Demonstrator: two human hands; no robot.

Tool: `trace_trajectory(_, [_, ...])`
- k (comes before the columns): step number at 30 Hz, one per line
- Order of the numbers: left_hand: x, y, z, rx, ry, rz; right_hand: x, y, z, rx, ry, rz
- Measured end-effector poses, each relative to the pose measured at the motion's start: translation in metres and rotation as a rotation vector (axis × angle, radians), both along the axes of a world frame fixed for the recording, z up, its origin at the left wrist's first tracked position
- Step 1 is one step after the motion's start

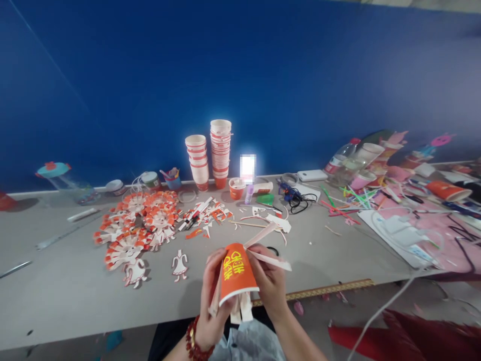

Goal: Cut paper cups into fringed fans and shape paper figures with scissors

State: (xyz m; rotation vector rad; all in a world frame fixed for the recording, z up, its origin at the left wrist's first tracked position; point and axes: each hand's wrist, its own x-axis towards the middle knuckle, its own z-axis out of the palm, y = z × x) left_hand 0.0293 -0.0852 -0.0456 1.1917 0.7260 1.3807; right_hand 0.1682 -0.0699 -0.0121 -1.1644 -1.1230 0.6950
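Close to my body, an orange paper cup with yellow lettering and a white rim is held between both hands. Its wall is cut into strips, and pale strips stick out on the right and hang below. My left hand, with a red bead bracelet at the wrist, is closed round the left side of the cup. My right hand grips the right side near the spread strips; some of its fingertips are hidden. Left of the hands, a small white paper figure in a dress lies on the table.
Orange-and-white cut cup pieces are heaped at the left. Two tall paper cup stacks stand by the blue wall. Paper scraps, a blue glue gun and a wooden ruler lie around; a white power strip is at the right.
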Motion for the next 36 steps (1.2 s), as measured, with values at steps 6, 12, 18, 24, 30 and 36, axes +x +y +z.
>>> trace_trajectory(6, [0.002, 0.002, -0.006, -0.199, -0.292, -0.205, 0.007, 0.000, -0.005, -0.043, -0.061, -0.064])
trace_trajectory(12, [-0.006, 0.005, -0.008, -0.266, -0.329, -0.227, 0.011, 0.001, -0.010, -0.102, 0.082, 0.027])
trace_trajectory(18, [-0.010, 0.007, 0.005, -0.254, -0.278, -0.237, 0.012, 0.004, -0.009, -0.232, 0.451, 0.170])
trace_trajectory(24, [-0.009, 0.004, 0.006, -0.263, -0.260, -0.194, 0.011, 0.004, -0.006, -0.251, 0.557, 0.192])
trace_trajectory(30, [-0.009, 0.004, 0.013, -0.212, -0.191, -0.177, 0.010, 0.005, -0.005, -0.235, 0.509, 0.197])
trace_trajectory(36, [-0.009, 0.004, 0.018, -0.245, -0.201, -0.245, 0.011, 0.006, -0.006, -0.214, 0.486, 0.174])
